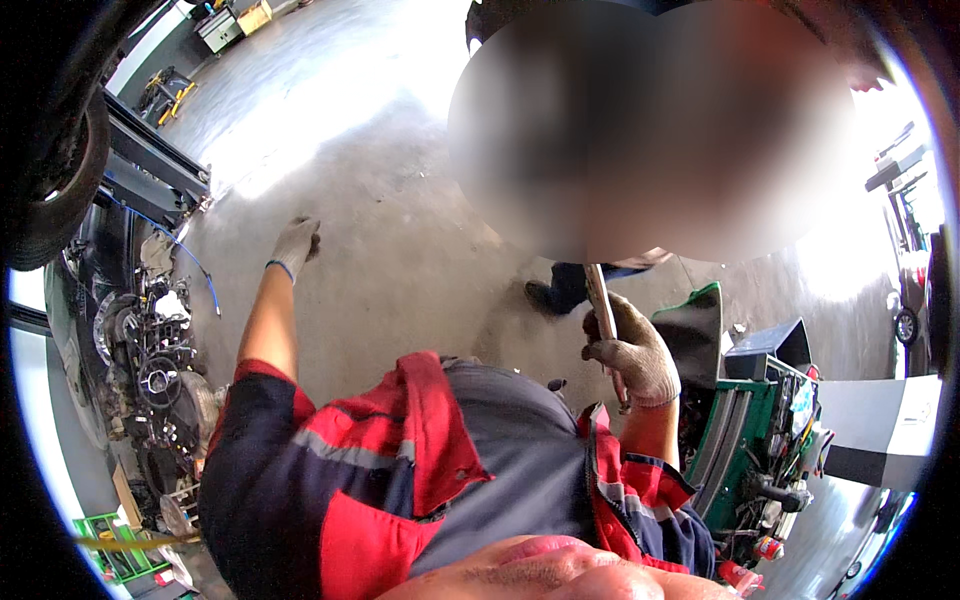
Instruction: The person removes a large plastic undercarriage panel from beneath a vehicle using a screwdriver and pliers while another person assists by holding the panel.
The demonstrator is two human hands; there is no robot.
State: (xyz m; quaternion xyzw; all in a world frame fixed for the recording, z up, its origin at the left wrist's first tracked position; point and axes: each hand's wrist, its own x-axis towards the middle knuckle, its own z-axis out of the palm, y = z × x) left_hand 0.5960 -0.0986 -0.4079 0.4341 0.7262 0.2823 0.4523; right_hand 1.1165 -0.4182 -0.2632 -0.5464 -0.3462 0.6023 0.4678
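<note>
My right hand (635,352), in a knitted work glove with a soiled palm side, grips a long, slim metal wrench-like tool (603,312). The tool stands nearly upright in the picture, its lower end poking out below the thumb, and its far end runs up to a blurred patch. Away on the left, my left hand (296,246) is held out over the concrete floor (400,230), also gloved. Its fingers are curled in, and nothing shows in them. Neither hand touches the other.
Just right of my right arm stands a green tool cart (728,430) loaded with tools and bottles. Car parts (160,380) are heaped along the left beside a large tire (75,190). Ahead, beneath the blur, a person's dark shoe (541,296) shows.
</note>
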